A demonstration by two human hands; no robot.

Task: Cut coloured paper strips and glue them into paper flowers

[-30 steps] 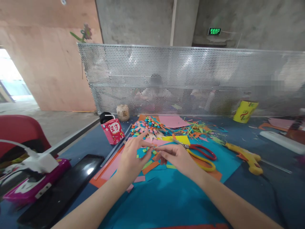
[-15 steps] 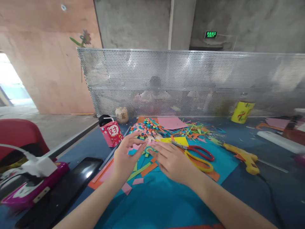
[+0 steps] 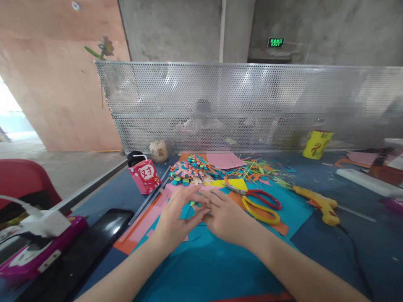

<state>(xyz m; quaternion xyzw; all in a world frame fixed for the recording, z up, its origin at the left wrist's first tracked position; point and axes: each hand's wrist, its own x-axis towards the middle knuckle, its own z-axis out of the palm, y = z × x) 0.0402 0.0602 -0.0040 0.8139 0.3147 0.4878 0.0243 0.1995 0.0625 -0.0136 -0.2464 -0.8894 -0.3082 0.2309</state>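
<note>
My left hand and my right hand meet over the blue paper sheet, fingertips touching and partly overlapping. Both are closed in a pinch; whatever sits between the fingers is hidden or too small to name. A bit of green paper shows just behind the fingers. Beyond them lies a pile of fringed, multicoloured paper pieces. Right of my right hand rest scissors with one red and one yellow handle, lying partly over yellow paper.
A yellow glue gun lies at the right with its cord trailing forward. On the left are a black phone, a purple power strip and a red drink carton. A perforated metal screen borders the table's back.
My hands have drawn closer together, and the fingertips now overlap. They cover the loose orange and green strips that showed between them before. The view has shifted slightly.
</note>
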